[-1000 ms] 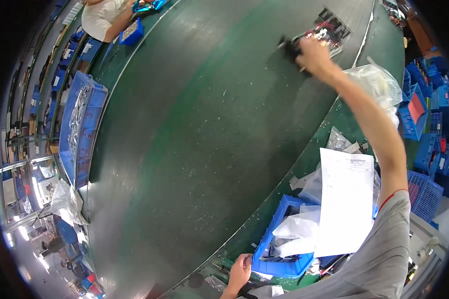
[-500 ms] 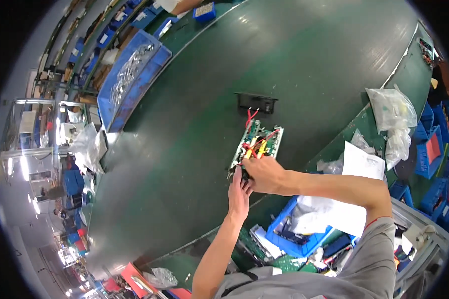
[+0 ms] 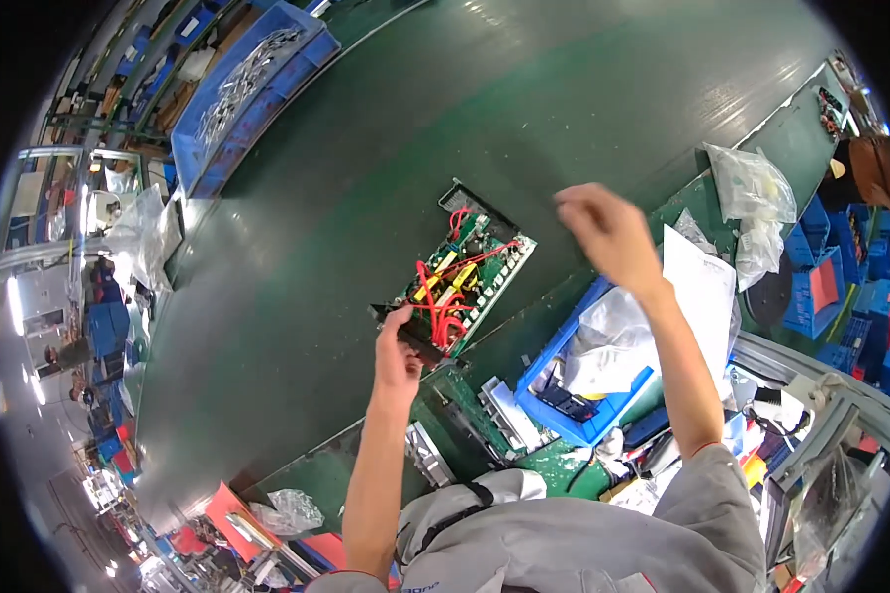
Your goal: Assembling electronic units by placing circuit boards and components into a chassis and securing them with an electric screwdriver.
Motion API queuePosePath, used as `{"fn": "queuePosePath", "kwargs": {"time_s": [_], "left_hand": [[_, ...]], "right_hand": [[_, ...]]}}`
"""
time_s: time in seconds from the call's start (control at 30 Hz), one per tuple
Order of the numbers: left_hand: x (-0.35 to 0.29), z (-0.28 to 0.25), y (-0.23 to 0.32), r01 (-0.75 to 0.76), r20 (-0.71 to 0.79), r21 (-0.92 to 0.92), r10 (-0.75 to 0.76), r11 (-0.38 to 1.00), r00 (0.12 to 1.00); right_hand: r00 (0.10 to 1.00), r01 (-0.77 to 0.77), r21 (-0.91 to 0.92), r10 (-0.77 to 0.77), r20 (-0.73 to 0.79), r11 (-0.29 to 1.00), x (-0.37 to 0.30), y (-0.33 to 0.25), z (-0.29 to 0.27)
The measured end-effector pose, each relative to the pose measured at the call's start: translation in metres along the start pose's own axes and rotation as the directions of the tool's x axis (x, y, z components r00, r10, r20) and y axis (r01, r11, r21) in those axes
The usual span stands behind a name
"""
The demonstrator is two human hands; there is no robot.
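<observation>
A green circuit board [image 3: 478,259] with red wires and yellow-wrapped parts lies tilted on the dark green worktop. Black end panels flank it: one panel [image 3: 460,197] at its far end, another panel [image 3: 420,346] at its near end. My left hand [image 3: 399,358] is closed on the near panel, its thumb on top beside the red wires. To the right of the board, my right hand [image 3: 611,237] hangs in the air, away from it. Its fingers are loosely bent and slightly blurred, with nothing visible in them.
A blue bin [image 3: 588,430] with plastic bags and black parts stands near right, with white paper [image 3: 699,282] beside it. Clear bags [image 3: 752,188] lie farther right. At the far left is a long blue bin [image 3: 297,74] of metal pieces. Metal parts [image 3: 509,415] lie along the near edge.
My right hand has left the board and moved right. The board has turned and shifted left, with the far panel now against its end. My left hand has moved left and grips the near panel.
</observation>
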State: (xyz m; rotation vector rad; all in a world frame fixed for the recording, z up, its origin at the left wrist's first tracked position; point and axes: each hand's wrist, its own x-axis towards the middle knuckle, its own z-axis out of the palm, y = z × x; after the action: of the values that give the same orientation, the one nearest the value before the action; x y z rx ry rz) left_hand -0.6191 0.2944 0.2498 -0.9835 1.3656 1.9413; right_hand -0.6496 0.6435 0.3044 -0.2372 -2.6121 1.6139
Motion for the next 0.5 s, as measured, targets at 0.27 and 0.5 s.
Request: {"fn": "queuePosePath", "kwargs": {"time_s": [0.27, 0.5], "left_hand": [[-0.104, -0.029, 0.037, -0.165, 0.083, -0.152, 0.179, 0.975, 0.980], [-0.164, -0.082, 0.038, -0.171, 0.270, -0.377, 0.284, 0.910, 0.920]], "right_hand": [[0.980, -0.189, 0.266, 0.199, -0.011, 0.945, -0.093, 0.029, 0.017], [0.957, -0.167, 0.210, 0.107, 0.269, 0.963, -0.187, -0.017, 0.131]]}}
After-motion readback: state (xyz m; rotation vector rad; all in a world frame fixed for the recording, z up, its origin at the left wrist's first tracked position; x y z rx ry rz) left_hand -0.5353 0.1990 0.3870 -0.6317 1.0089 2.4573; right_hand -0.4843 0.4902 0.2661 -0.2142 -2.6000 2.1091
